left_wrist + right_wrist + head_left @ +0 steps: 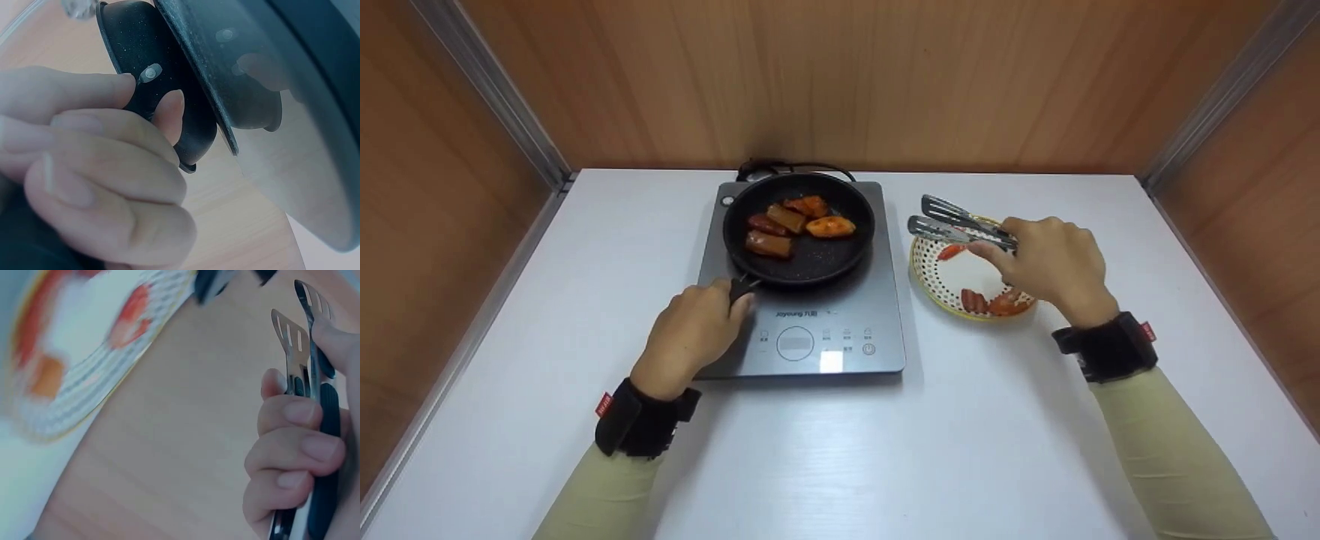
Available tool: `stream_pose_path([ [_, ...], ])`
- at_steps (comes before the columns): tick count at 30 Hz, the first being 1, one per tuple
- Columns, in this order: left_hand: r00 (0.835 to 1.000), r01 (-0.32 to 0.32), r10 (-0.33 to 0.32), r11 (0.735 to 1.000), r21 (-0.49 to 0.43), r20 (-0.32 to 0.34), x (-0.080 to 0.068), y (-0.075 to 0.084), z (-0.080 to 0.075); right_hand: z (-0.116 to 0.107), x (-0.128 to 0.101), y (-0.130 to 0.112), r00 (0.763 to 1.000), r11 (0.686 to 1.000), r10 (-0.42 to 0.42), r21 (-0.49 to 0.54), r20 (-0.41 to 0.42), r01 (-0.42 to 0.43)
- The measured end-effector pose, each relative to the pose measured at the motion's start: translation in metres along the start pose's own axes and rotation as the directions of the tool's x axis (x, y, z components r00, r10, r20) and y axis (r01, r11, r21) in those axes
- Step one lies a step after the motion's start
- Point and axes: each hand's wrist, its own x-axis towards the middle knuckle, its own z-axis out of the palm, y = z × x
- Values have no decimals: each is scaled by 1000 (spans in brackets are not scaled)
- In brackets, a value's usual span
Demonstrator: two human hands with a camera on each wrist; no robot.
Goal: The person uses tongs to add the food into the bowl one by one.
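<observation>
Black pan (799, 229) sits on the induction cooker (810, 330), food pieces (799, 223) inside; left hand (694, 334) curled tight round its handle (742, 286). Right hand (1054, 266) clenched on metal tongs (960, 225), held above the basket plate (941, 274), tong tips slightly apart.

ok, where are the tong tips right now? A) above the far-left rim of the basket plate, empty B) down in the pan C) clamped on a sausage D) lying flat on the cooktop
A: the right hand holds the tongs with tips apart over the plate rim, nothing between them.
</observation>
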Motion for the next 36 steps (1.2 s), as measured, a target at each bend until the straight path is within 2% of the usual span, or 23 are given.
stream_pose_path([
  [8,1000,-16,16,1000,19,-12,-1,0,0,1,-21,51,997,997,24,-73,71,-19],
  [13,1000,-10,10,1000,13,-5,-1,0,1,-1,-31,72,993,993,32,-119,117,-18],
  [19,1000,-5,5,1000,7,-3,-2,0,-1,-2,-40,92,991,990,26,-138,128,-9],
  [26,1000,-10,10,1000,3,-5,0,0,0,-3,-46,105,990,990,28,-142,135,-8],
  [36,999,-24,24,1000,10,-34,-3,1,1,1,-47,103,991,989,33,-146,132,-14],
])
